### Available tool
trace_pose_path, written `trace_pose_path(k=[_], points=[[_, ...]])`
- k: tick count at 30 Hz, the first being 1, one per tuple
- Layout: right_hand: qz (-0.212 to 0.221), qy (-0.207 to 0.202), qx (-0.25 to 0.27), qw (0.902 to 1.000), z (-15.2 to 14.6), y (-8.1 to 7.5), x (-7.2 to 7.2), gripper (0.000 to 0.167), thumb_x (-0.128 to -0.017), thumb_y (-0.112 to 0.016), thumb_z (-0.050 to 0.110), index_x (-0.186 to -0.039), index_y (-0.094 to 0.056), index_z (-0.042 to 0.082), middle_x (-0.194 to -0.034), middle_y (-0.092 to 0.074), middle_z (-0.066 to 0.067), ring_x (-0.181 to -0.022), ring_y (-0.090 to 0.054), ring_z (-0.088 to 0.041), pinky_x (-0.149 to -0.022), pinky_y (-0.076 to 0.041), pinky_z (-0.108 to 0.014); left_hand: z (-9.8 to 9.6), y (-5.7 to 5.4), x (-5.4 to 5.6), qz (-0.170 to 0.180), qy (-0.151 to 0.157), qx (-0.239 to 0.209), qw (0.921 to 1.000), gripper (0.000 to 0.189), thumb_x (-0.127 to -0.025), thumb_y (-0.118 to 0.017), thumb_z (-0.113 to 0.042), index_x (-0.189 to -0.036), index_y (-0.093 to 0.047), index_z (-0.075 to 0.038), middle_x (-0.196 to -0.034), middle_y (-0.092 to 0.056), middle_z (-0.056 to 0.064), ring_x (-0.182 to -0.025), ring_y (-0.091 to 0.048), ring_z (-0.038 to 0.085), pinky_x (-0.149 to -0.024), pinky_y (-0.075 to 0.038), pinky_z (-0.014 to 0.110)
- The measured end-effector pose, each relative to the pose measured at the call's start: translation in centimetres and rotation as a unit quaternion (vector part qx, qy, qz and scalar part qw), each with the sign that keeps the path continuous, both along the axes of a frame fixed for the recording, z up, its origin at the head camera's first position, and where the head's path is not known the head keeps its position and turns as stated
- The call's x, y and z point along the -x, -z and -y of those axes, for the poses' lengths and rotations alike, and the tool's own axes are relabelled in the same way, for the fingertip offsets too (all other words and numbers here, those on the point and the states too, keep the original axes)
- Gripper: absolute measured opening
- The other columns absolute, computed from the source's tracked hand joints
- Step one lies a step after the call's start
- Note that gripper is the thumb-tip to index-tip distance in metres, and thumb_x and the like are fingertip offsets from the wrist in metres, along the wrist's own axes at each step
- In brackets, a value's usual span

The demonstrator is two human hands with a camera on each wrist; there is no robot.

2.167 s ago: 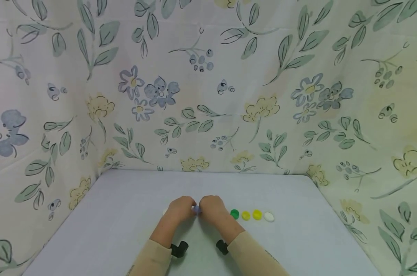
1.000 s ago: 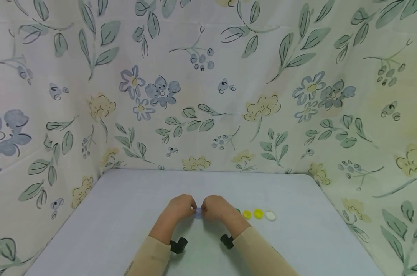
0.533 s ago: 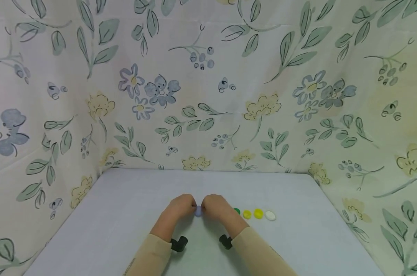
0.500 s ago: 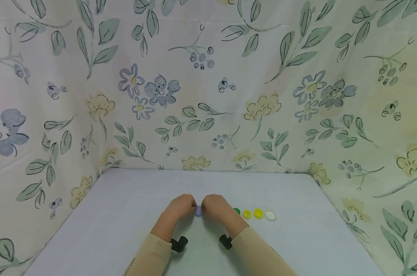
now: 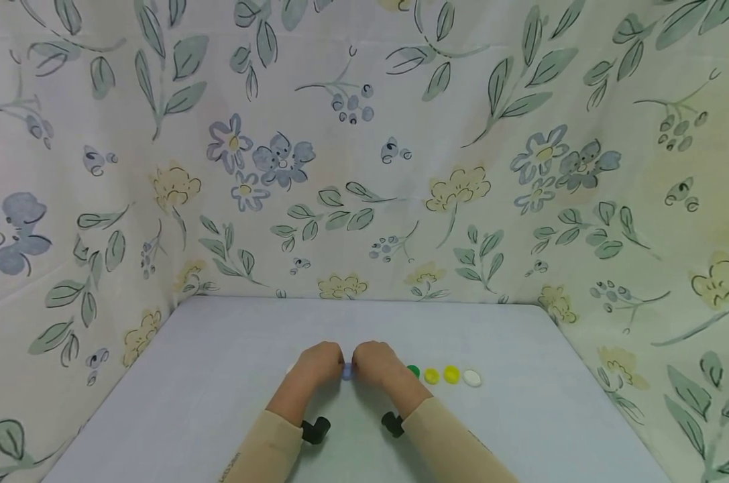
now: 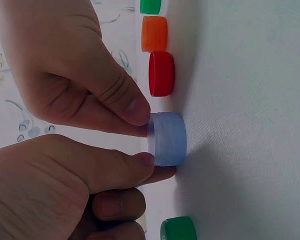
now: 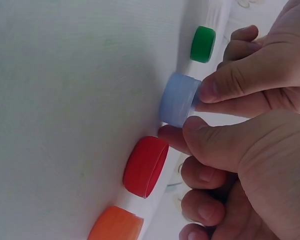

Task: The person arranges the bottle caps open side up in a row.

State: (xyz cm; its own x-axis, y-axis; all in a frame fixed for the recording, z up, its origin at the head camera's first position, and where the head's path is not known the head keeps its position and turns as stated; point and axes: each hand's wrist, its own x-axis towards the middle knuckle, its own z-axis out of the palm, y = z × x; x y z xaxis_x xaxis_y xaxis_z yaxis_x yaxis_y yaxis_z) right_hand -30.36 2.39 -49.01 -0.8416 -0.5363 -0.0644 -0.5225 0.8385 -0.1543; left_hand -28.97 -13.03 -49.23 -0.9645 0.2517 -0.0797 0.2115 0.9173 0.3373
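Observation:
A light-blue plastic bottle cap stands on edge on the white tabletop between my two hands. In the left wrist view this cap shows a wide band and a paler, thinner rim on the hands' side. My left hand pinches one side of it between thumb and forefinger. From the opposite side, my right hand pinches it with thumb and forefinger too. A red cap and an orange cap stand beside the right hand. Past the left hand is a green cap.
To the right, the row goes on with a partly hidden green cap, two yellow caps and a white cap. A pale edge peeks out left of the left hand. Floral cloth hangs behind the table.
Both hands have drawn slightly apart and more of the blue cap shows between them. The right hand has shifted a little right, covering part of the green cap. The last half second shows little movement.

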Motion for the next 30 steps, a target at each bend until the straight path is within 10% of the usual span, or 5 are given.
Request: trace_pose_path(k=[19, 30], points=[[-0.009, -0.003, 0.046, 0.9989, 0.0, -0.4, -0.1, 0.016, -0.098, -0.069, 0.013, -0.11, -0.079, 0.007, -0.098, -0.073, -0.004, -0.085, -0.065, -0.017, -0.085, -0.055, -0.033, 0.5, -0.5, -0.9, -0.062, 0.0, 0.015, 0.998, 0.017, -0.097, -0.065, -0.013, -0.092, -0.079, -0.006, -0.082, -0.071, 0.002, -0.067, -0.054, 0.015, -0.067, -0.051, 0.037], [-0.085, -0.055, 0.078, 0.9918, 1.3, -1.1, -0.9, 0.02, -0.094, -0.069, 0.008, -0.11, -0.08, 0.01, -0.087, -0.066, 0.001, -0.076, -0.06, -0.013, -0.074, -0.052, -0.028, 3.2, -1.0, -1.8, -0.082, -0.027, -0.004, 0.9963, 0.023, -0.095, -0.073, -0.019, -0.114, -0.074, -0.005, -0.116, -0.072, 0.012, -0.116, -0.065, 0.032, -0.096, -0.051, 0.048]])
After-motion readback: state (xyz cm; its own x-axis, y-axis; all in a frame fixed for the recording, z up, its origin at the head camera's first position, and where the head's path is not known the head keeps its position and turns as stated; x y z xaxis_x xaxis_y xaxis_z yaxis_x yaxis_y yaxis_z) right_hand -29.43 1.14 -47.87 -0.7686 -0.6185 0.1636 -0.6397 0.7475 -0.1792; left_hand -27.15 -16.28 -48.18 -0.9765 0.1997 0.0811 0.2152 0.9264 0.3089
